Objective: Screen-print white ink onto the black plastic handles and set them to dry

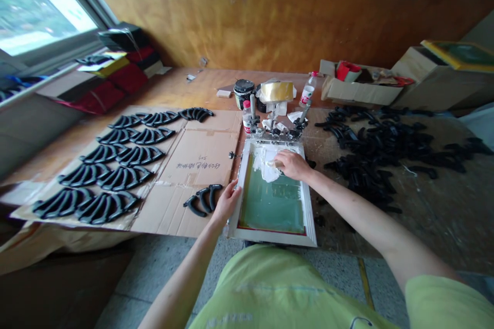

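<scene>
A screen printing frame (pixel 312 211) with green mesh lies in front of me, fixed at its far end to a metal hinge clamp (pixel 274 136). My left hand (pixel 228 200) grips the frame's left edge. My right hand (pixel 291 164) is closed over the far part of the mesh, its fingers pinched at a white patch (pixel 270 170). Whether that is a scraper, a cloth or thick white ink cannot be made out, as the fingers cover part of it. White smears lie around it on the mesh.
Curved black handle-like parts (pixel 127 177) lie in fanned rows on cardboard (pixel 200 157) at left, with several more (pixel 203 199) beside the frame. Similar parts (pixel 370 149) are heaped at right. Behind the clamp stand a black tub (pixel 244 93), tape roll (pixel 277 92) and bottle (pixel 309 89).
</scene>
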`<state>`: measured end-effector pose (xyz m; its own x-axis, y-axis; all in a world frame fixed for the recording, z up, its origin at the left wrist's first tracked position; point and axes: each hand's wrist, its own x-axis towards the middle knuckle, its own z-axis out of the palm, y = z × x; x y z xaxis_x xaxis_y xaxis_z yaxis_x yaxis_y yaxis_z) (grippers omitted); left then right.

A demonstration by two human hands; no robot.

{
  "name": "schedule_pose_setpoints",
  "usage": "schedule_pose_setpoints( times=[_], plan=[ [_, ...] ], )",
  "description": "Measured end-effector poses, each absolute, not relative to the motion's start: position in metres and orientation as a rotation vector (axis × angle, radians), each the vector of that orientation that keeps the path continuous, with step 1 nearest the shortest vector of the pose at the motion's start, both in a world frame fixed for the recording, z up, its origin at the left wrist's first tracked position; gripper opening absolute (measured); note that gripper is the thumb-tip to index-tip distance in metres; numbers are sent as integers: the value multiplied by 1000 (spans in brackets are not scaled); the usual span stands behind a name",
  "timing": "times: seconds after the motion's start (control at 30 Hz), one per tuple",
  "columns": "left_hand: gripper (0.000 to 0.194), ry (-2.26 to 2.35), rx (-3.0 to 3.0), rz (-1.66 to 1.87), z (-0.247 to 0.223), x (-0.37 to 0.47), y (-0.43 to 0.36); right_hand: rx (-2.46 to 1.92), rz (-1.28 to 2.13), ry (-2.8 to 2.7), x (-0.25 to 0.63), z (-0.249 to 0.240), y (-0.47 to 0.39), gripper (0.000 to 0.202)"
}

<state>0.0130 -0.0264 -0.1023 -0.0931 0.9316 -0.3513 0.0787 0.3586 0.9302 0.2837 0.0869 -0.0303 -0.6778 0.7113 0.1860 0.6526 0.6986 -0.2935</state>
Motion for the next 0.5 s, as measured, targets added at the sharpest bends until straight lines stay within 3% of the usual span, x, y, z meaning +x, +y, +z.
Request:
schedule_pose_setpoints(
  times=[0.1, 0.27, 0.4, 0.5],
  plan=[
    [72, 1471, 928, 939, -99, 14, -27, -987, 245, -2601, 283, -43, 74, 25],
    [72, 1416, 881, 927, -79, 16, -28, -1049, 384, -2552, 280, -33, 80, 18],
    [74, 1436, 890, 931, -45, 13, -27, -1357, 322, -2375, 268, -5, 127, 52],
    [66, 1388, 879, 975, -15, 10, -20, -1495, 207, -2220, 288, 9, 154, 56]
  ],
)
